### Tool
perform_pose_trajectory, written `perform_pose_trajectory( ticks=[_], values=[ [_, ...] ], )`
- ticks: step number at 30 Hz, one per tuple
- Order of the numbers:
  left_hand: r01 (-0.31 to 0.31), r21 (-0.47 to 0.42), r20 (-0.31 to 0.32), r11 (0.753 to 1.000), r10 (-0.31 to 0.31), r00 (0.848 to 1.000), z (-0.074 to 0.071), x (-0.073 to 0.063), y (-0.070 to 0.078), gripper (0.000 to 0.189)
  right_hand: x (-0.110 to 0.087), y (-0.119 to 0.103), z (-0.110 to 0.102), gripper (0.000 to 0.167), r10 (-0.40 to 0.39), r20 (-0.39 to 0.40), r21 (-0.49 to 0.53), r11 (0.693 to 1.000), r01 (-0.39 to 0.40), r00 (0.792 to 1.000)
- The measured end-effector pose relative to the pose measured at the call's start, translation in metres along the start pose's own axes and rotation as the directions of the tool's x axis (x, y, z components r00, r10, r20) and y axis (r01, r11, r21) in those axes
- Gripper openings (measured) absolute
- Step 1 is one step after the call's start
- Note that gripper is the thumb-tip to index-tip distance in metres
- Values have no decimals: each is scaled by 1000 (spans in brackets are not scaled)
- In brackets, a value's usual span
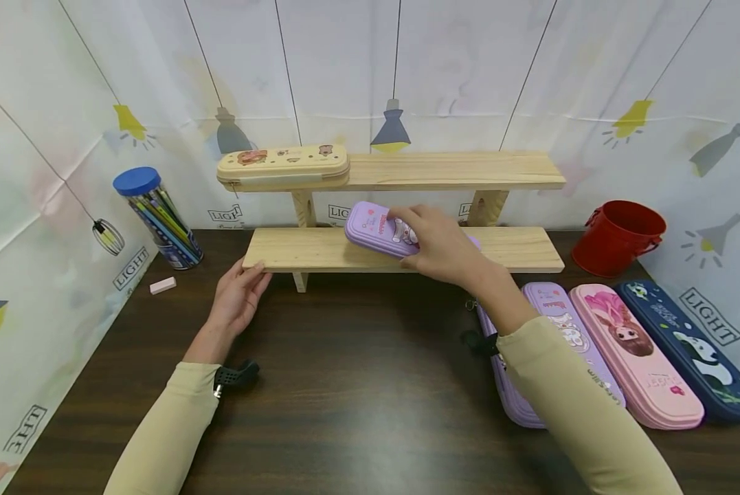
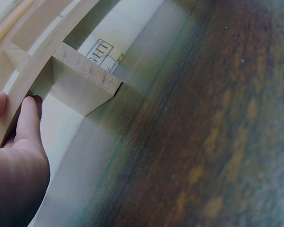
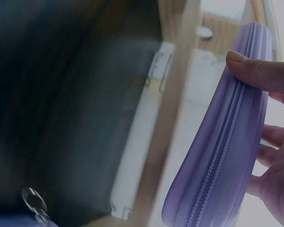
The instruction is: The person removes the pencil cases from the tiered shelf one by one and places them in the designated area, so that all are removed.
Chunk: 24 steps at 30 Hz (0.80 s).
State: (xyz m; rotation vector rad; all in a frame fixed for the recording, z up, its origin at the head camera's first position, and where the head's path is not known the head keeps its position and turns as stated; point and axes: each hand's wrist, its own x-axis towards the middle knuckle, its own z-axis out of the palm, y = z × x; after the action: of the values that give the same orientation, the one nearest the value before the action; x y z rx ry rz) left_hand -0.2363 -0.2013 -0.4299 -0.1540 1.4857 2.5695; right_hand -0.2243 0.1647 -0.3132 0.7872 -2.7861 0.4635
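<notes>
A purple zippered pencil case (image 1: 372,227) is gripped by my right hand (image 1: 440,244), which holds it just above the lower board of a two-tier wooden shelf (image 1: 308,247). In the right wrist view the thumb presses the zipper side of the pencil case (image 3: 217,142), with the other fingers on the far side. My left hand (image 1: 240,295) pinches the front left corner of the lower board, thumb above and fingers beneath, as the left wrist view of that hand (image 2: 19,156) also shows. A cream pencil case (image 1: 283,167) lies at the left of the upper board.
On the right lie two purple pencil cases (image 1: 567,330), a pink one (image 1: 635,357) and a navy panda one (image 1: 697,350). Behind them stands a red bucket (image 1: 617,240). To the left are a blue-lidded pencil jar (image 1: 162,220) and a small pale eraser (image 1: 162,285).
</notes>
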Motion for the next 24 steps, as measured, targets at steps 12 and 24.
perform_pose_trajectory(
  ticks=[12,24],
  values=[
    [-10,11,-1,1000,10,1000,-5,-1,2,67,-16,-39,35,80,-39,34,47,998,37,999],
    [-28,16,8,999,27,1000,-2,1,1,66,-42,-79,72,82,-42,134,9,999,41,990]
  ],
)
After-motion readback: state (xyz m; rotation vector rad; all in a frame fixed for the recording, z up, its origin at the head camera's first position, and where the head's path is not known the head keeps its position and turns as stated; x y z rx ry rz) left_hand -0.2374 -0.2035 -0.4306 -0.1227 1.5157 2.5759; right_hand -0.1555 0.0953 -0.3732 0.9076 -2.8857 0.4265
